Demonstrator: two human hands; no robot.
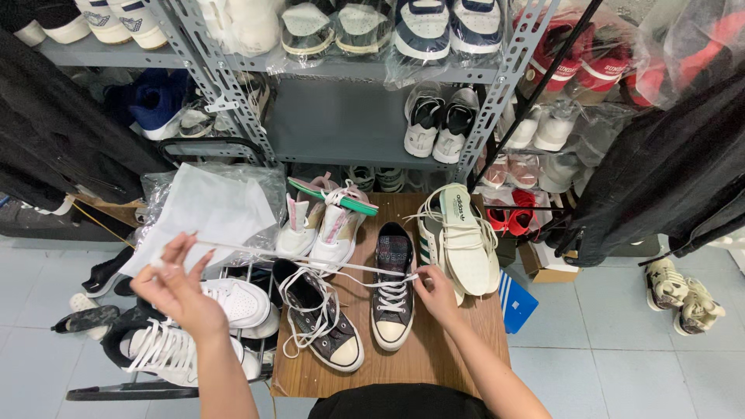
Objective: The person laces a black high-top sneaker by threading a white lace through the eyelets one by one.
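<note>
- The left hand (180, 289) is raised above the left edge of the bench (434, 357), its grip pinched closed on the far end of a white shoelace (310, 262).
- The right hand (436, 293) sits low by the right-hand dark high-top sneaker (393, 299), fingers closed on the same lace close to the shoe's eyelets.
- The lace runs taut between the two hands, its long axis nearly level and crosswise, from upper left to just beside the sneaker's tongue.
- That sneaker lies toe toward the person, long axis pointing away from the body; the right hand is touching or almost touching it, the left is well apart.
- Its partner, a second dark high-top sneaker (322, 322), lies just to the left, tilted, with loose white laces spilling over it, below the stretched lace.
- A pale green and white running shoe (464, 237) lies on its side beside the right hand.
- Pink and white sneakers (322, 225) stand at the bench's far edge.
- White sneakers (186, 341) rest on a rack under the left forearm; a grey metal shelf (341, 116) holds bagged shoes beyond.
</note>
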